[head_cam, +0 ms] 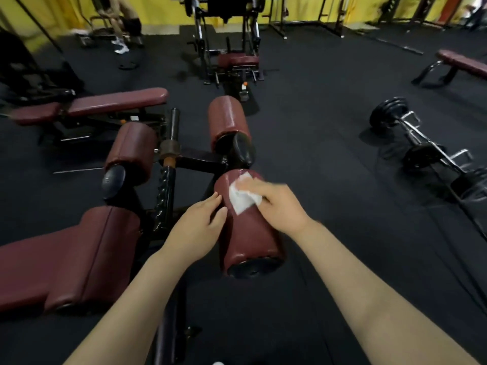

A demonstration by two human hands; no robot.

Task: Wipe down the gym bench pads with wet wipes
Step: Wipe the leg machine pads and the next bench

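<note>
A maroon roller pad point(247, 238) lies in front of me at the centre of the head view, its black end cap facing me. My right hand point(276, 204) presses a white wet wipe point(242, 197) onto the top of this pad, fingers bent over the wipe. My left hand point(200, 227) rests against the pad's left side with its fingers nearly straight. Two more maroon roller pads sit beyond, one at the centre point(228, 122) and one to the left point(131, 151). The maroon bench seat pad point(66, 259) stretches off at lower left.
A black steel frame post point(164, 196) stands between the pads. Another maroon bench point(100, 104) is at the left, a third point(463, 64) at far right. A loaded barbell point(419, 138) lies on the dark floor to the right. A person sits at the back left point(123, 19).
</note>
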